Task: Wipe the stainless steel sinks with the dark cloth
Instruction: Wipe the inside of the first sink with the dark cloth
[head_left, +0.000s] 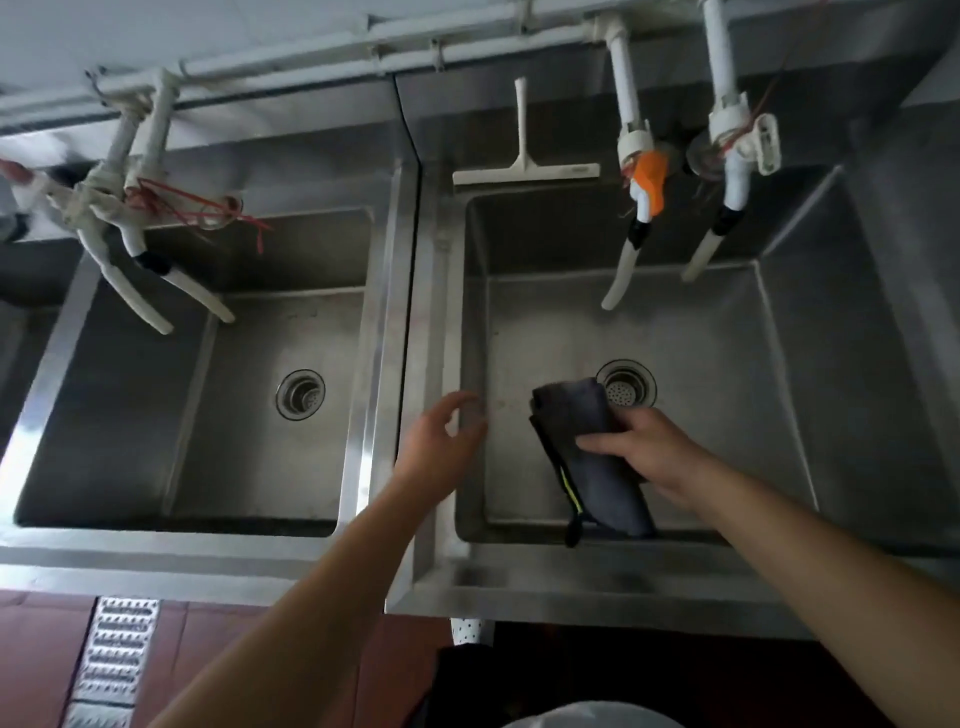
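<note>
A right hand (641, 452) grips the folded dark cloth (589, 452) inside the right sink (727, 395), its long axis running from the drain (626, 389) toward the near wall. The left hand (441, 452) hovers loose-fingered over the sink's left rim.

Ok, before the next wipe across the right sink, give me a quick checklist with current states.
1. Dark cloth gripped by right hand: ok.
2. Cloth pressed flat on the right sink floor: cannot tell.
3. Left hand free, holding nothing, over the divider: ok.
4. Drain strainer clear of the cloth: not ok, cloth overlaps its edge.
5. White squeegee out of the basin, on the back ledge: ok.
</note>
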